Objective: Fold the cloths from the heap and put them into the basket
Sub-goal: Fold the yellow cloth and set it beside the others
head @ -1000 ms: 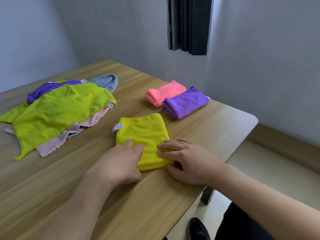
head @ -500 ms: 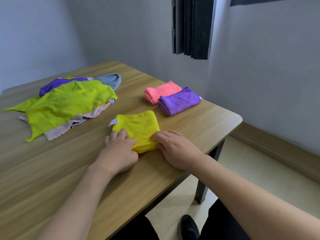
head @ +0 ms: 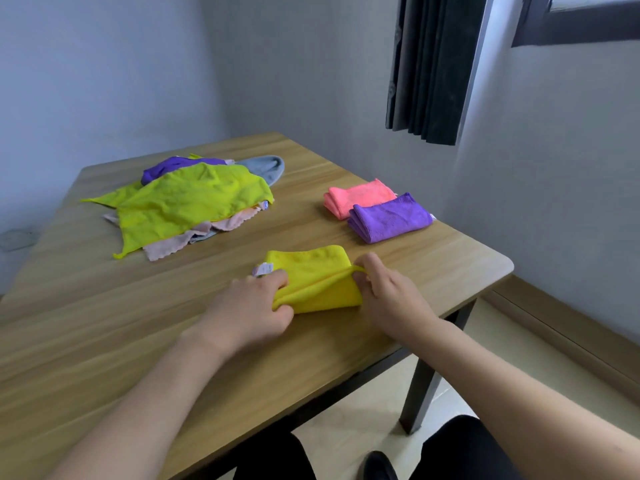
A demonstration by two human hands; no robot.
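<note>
Yellow cloth [head: 313,282], pinched by both hands' fingers, is mid-fold; beyond it lie two folded cloths and the unfolded heap [head: 194,202]; no basket shows.

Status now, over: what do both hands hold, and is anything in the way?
Left hand and right hand both pinch the yellow cloth, half folded. Heap waits. No basket in view. Nothing in the way.
</note>
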